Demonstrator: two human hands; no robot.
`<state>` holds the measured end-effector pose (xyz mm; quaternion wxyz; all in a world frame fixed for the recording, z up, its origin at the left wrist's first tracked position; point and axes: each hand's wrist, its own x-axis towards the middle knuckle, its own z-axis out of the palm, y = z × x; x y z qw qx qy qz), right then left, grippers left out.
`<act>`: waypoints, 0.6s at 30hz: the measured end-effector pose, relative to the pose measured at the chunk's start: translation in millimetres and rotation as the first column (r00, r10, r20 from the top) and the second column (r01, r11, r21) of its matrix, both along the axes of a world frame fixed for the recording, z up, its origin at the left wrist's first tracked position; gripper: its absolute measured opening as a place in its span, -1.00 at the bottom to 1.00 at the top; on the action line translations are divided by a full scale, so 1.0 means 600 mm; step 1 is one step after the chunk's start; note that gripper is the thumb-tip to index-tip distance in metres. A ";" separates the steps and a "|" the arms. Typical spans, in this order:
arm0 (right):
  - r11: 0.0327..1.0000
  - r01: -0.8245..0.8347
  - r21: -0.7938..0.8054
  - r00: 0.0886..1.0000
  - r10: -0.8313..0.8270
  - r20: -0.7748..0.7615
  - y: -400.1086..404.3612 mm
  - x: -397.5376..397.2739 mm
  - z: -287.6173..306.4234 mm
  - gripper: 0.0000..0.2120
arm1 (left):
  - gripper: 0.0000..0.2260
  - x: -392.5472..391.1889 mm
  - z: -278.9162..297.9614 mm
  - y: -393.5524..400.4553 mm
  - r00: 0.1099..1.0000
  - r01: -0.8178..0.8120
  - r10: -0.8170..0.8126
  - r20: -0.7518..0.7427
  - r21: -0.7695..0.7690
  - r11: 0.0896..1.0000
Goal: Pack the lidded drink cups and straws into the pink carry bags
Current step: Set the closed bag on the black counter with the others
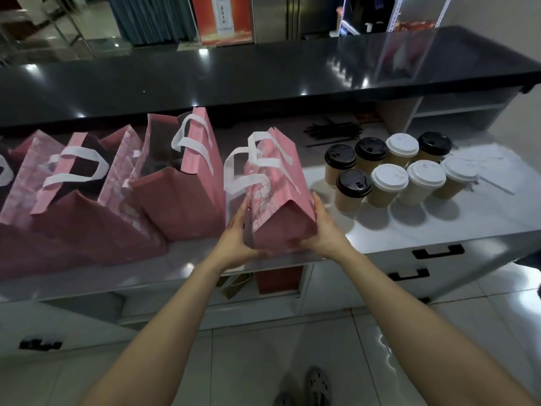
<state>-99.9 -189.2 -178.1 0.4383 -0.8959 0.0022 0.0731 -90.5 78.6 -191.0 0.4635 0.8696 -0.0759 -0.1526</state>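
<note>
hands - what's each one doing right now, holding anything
Left hand: pressed flat against the left side of the pink bag, fingers fairly straight.
Right hand: pressed against the bag's right side, fingers straight, holding it between both.

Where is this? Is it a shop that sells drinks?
Probably yes, a drink or coffee shop's packing counter. There is a cluster of paper cups with black and white lids, a pile of black straws, and a row of pink bags on the counter. Two hands hold one bag.
</note>
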 end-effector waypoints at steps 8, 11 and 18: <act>0.995 -0.068 0.072 0.997 0.065 0.047 -0.009 0.016 -0.015 0.41 | 0.28 0.015 -0.029 -0.018 0.994 -0.045 0.042 0.099 0.025 0.999; 0.995 -0.092 0.037 0.993 0.089 0.073 -0.003 0.008 0.021 0.39 | 0.26 0.004 0.005 -0.006 0.992 -0.030 0.035 0.123 -0.041 0.999; 0.998 -0.054 -0.035 0.963 0.061 0.262 -0.018 0.000 0.155 0.39 | 0.28 0.022 0.130 -0.013 0.964 0.070 -0.028 0.264 -0.148 0.987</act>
